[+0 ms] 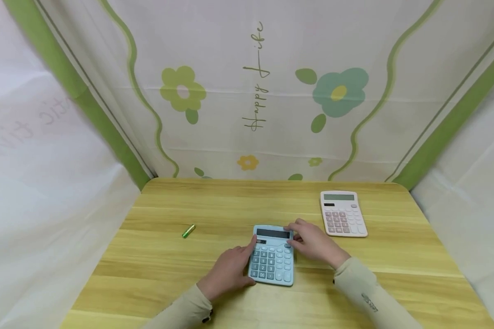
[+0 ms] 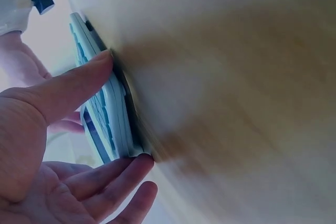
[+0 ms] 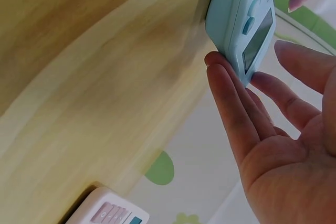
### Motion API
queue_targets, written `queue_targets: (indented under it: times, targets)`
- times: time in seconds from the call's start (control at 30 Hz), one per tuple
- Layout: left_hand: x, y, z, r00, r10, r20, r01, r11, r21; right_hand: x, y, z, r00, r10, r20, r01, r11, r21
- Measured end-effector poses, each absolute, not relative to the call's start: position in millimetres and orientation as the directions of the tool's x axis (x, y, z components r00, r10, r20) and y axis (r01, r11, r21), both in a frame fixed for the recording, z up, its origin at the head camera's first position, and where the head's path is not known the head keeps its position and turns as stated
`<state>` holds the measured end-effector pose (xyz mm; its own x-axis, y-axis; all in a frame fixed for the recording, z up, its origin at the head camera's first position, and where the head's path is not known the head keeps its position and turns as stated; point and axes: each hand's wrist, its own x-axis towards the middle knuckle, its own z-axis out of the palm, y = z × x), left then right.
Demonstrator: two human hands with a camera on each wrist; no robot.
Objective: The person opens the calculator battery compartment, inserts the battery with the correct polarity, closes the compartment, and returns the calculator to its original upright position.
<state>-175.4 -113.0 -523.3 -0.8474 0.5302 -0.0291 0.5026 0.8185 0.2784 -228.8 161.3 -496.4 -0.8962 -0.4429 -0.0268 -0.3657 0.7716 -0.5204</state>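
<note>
A light blue calculator (image 1: 271,256) lies on the wooden table, its display at the far end. My left hand (image 1: 230,269) holds its left side, thumb at the near part of the edge and a finger reaching toward the display. In the left wrist view, the thumb (image 2: 100,61) touches the calculator's side and the fingertips meet its far end. My right hand (image 1: 314,240) grips the upper right corner; in the right wrist view its fingers (image 3: 231,98) touch the display end of the calculator (image 3: 223,19).
To the right, farther back, lies a pink calculator (image 1: 343,214). A green battery (image 1: 188,230) rests on the left part of the table (image 1: 156,260). White curtains (image 1: 230,55) with printed flowers hang behind the table and at both sides.
</note>
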Motion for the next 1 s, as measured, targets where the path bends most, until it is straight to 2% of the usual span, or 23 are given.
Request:
queue_targets:
  times: [0.47,0.67,1.0]
  targets:
    - [-174,-112,-524,-0.870,0.493,-0.011,0.454,0.808,0.376,-228,165,-498,-0.889,-0.456,-0.040,-0.353,0.739,-0.574]
    - [-173,-112,-522,-0.874,0.486,-0.022,0.420,0.778,0.467,-228,168,-502,-0.893,-0.446,-0.062,-0.321,0.727,-0.607]
    - [-169,-111,-497,-0.876,0.482,-0.001,0.371,0.676,0.637,-227,177,-506,-0.912,-0.407,-0.053,-0.276,0.705,-0.654]
